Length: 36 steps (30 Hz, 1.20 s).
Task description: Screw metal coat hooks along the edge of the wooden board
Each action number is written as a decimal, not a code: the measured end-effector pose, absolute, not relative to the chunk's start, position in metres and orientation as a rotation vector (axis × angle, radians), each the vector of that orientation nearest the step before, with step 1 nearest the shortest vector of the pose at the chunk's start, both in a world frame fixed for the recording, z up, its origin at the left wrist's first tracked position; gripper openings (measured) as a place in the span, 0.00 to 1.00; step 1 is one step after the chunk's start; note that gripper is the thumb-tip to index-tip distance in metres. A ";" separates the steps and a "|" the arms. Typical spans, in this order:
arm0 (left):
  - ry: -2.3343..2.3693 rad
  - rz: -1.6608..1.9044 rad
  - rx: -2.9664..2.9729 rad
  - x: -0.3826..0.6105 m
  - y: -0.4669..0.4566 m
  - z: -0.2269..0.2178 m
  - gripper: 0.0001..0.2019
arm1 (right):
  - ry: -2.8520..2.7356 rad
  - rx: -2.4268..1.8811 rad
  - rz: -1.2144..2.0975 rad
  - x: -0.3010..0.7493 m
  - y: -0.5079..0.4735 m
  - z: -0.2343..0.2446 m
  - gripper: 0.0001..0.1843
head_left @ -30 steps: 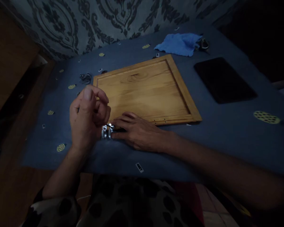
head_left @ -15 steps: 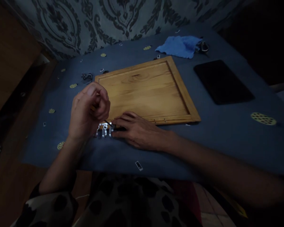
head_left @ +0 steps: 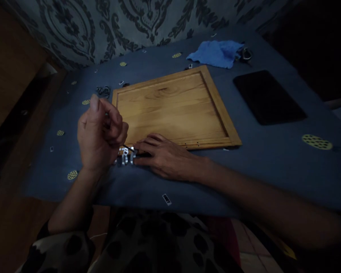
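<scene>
My left hand (head_left: 100,136) hovers just above the blue cloth, fingers curled in a pinch around a thin dark tool whose tip points down at a small shiny metal part (head_left: 125,155). My right hand (head_left: 163,155) lies on the cloth with its fingertips pressed against that metal part, holding it in place. Both hands sit at the near left corner of a wooden tray (head_left: 173,110). What the thin tool is cannot be made out in the dim light.
A black flat slab (head_left: 268,96) lies right of the tray. A crumpled blue cloth (head_left: 214,53) and a metal ring (head_left: 246,54) sit at the far edge. Small metal bits (head_left: 102,91) and yellow perforated discs (head_left: 316,141) dot the blue table cover. A patterned wall rises behind.
My left hand has drifted a little left and turned at the wrist, thumb lifting, while keeping its pinch. My right hand and the metal part have stayed put.
</scene>
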<state>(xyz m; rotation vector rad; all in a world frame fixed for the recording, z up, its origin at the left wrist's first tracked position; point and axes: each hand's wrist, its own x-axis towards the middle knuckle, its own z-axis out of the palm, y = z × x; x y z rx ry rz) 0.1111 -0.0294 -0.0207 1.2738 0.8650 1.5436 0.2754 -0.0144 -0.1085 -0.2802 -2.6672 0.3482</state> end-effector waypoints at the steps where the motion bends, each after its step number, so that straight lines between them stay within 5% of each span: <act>1: 0.852 1.511 1.284 0.109 -0.029 -0.020 0.23 | -2.669 -0.279 0.349 0.276 -0.014 -0.109 0.17; 10: 0.655 1.348 1.396 0.101 -0.030 -0.023 0.22 | -2.658 -0.280 0.360 0.276 -0.015 -0.111 0.18; 18: 0.953 1.729 1.211 0.112 -0.038 -0.008 0.26 | -2.671 -0.291 0.350 0.277 -0.015 -0.110 0.18; 36: 1.137 1.748 1.065 0.114 -0.041 -0.018 0.24 | -2.682 -0.296 0.369 0.276 -0.015 -0.111 0.18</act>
